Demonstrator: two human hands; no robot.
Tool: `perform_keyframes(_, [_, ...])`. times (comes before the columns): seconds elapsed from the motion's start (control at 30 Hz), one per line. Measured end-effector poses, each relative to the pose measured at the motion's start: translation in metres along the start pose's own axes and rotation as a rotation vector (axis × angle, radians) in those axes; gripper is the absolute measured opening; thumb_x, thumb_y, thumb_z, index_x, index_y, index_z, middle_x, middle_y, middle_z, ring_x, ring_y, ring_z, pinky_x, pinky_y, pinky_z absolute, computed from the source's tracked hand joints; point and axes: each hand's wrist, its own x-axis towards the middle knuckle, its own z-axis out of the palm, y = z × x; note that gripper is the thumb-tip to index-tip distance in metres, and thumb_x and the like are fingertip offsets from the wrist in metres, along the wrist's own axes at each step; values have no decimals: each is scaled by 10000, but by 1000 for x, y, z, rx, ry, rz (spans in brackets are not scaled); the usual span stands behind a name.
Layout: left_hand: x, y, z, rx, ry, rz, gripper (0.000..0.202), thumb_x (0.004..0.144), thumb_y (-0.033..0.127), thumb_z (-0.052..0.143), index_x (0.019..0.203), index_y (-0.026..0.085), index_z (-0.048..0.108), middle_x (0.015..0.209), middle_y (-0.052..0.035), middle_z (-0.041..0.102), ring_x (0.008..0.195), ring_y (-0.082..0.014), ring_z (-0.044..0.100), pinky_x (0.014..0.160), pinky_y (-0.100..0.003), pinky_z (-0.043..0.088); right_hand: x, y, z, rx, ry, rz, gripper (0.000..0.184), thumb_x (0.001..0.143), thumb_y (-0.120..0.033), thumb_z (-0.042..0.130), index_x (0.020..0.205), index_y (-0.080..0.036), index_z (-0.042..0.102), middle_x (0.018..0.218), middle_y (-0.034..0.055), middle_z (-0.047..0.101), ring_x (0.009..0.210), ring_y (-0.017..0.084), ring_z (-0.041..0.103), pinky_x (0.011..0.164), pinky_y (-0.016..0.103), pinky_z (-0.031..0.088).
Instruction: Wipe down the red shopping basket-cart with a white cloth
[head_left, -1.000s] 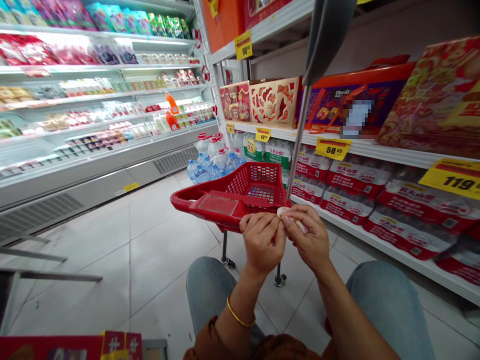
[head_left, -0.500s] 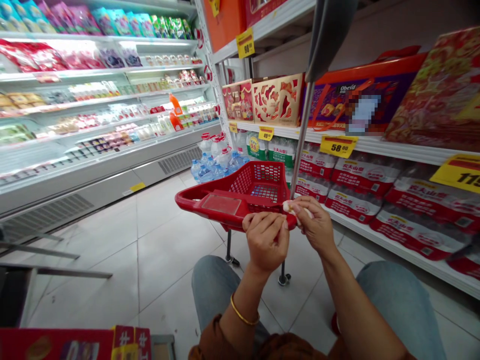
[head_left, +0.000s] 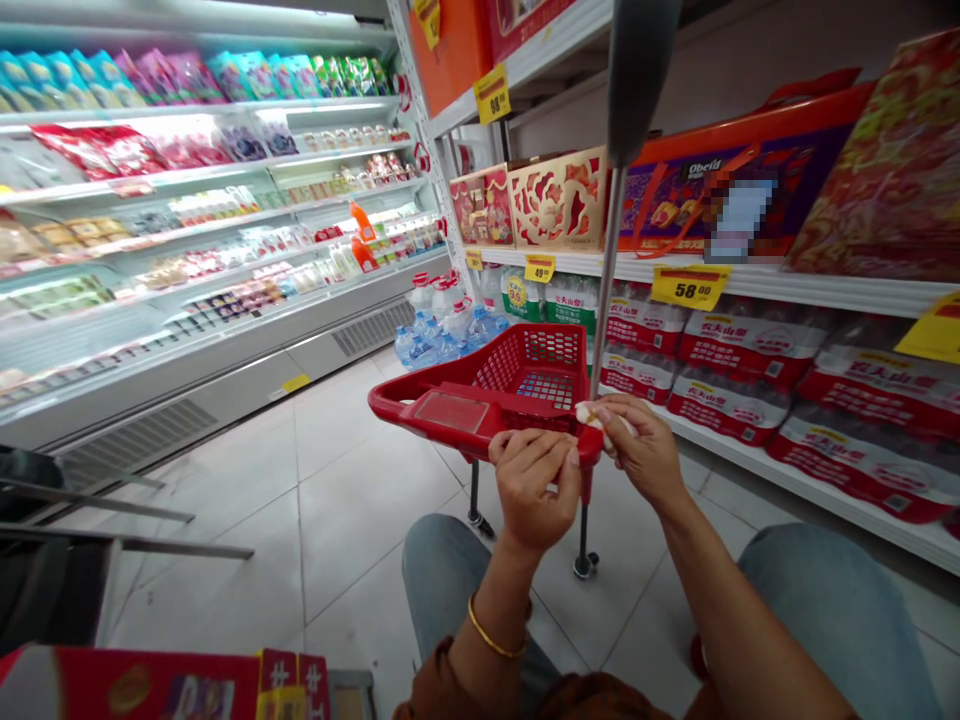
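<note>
My right hand is closed around a small white wad, maybe tissue or a wrapper, held at the near corner of a red shopping basket on wheels. My left hand is curled in a pinch just left of it, fingertips near the wad; what it pinches is too small to make out. A gold bangle sits on my left wrist. Both hands hover above my knees in blue jeans. The basket's metal handle pole rises right behind my right hand.
Shelves on the right carry boxed gift sets and packs of bottled water with yellow price tags. A chiller cabinet lines the left side. Loose water bottles stand at the aisle end. Red boxes lie at the lower left.
My two hands have drawn slightly apart; the right one moved the white wad up and right toward the basket's corner. The view shifted a little to the left.
</note>
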Motion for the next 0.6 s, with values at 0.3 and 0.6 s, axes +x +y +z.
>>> perform_keyframes(0.3, [-1,-11,-15,-70,-32,17,161,863,156,558,813,237,688,819,17,755,793,-154,659,838,-386,389,-13,-12,7,-33,15,-57,210,878,-412,612,899,-251,745,934,57,668,916,218,634,809,414,543])
perform_keyframes(0.6, [2,-21,-21,-66,-5,8,127,860,180,580,760,212,651,740,7,720,737,-158,649,858,-396,416,-22,-16,16,-125,51,-199,177,897,-367,597,920,-246,724,925,58,698,910,205,622,841,399,494])
